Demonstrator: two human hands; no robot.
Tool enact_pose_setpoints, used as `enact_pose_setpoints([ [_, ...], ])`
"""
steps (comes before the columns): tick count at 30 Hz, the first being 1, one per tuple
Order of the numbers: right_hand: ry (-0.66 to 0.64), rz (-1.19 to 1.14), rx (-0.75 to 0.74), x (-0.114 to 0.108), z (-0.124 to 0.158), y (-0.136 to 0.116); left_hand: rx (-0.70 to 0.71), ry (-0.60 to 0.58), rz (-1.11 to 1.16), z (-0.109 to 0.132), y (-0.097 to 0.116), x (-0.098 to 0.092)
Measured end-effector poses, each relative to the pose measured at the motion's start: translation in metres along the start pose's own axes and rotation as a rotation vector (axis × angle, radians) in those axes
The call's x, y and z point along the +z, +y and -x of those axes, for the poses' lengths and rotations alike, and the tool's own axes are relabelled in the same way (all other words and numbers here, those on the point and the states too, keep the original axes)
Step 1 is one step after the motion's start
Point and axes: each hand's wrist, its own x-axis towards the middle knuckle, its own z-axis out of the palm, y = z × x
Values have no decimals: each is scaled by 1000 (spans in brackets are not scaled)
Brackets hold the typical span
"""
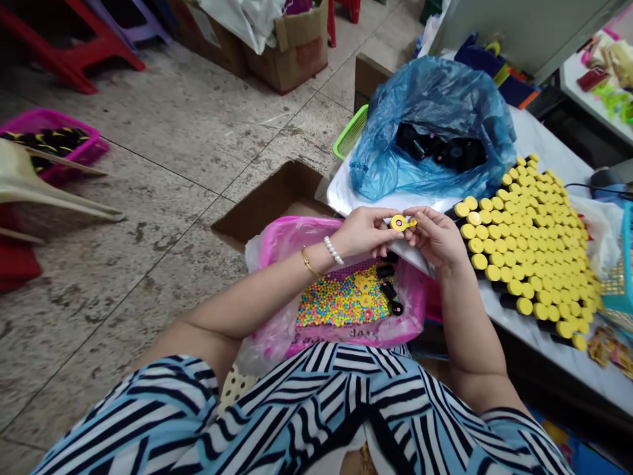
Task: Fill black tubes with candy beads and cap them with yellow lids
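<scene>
My left hand, with a pearl bracelet and a gold bangle at its wrist, grips a small yellow ring-shaped cap with a pinkish centre. A short tab sticks out from it toward my right hand, whose thumb and fingers pinch that end. Whether a black bottle sits under the cap is hidden by my fingers. Below my hands is a pink basket lined with clear plastic. Inside lie many coloured beads, loose yellow caps and several small black bottles.
On the table to the right, yellow-topped black bottles stand in a dense group. Behind my hands, a blue plastic bag holds black bottles. An open cardboard box is on the floor; a magenta basket stands far left.
</scene>
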Motion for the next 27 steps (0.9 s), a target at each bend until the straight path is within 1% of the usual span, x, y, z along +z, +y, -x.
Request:
enact_pose_setpoints([
  [3,-15,18,31,4,-6,-5,-14,-67,97,1,4,-4],
  [5,-14,39,47,8,-6,-5,-58,-92,161,3,5,-4],
  [9,9,195,30,21,-4,-5,-107,-65,195,4,4,1],
  [13,59,320,-14,30,-7,-5,-91,23,189,5,-4,5],
  [14,66,340,-16,31,-8,-4,-75,30,182,6,-6,5],
  [16,71,367,-27,28,-8,-3,-40,-3,157,7,-9,4],
  [18,39,347,-18,21,-7,-1,-24,-55,142,5,-11,3],
  [19,18,314,-8,17,-7,-1,-30,-59,141,4,-12,2],
  [21,-7,254,-8,11,-7,1,-62,-22,135,2,-13,3],
  [22,-2,267,-35,10,-6,2,-82,4,125,1,-14,4],
  [24,54,433,-167,15,-1,5,-105,44,95,1,-15,5],
  [27,215,913,-398,30,10,9,-82,76,69,4,-18,7],
])
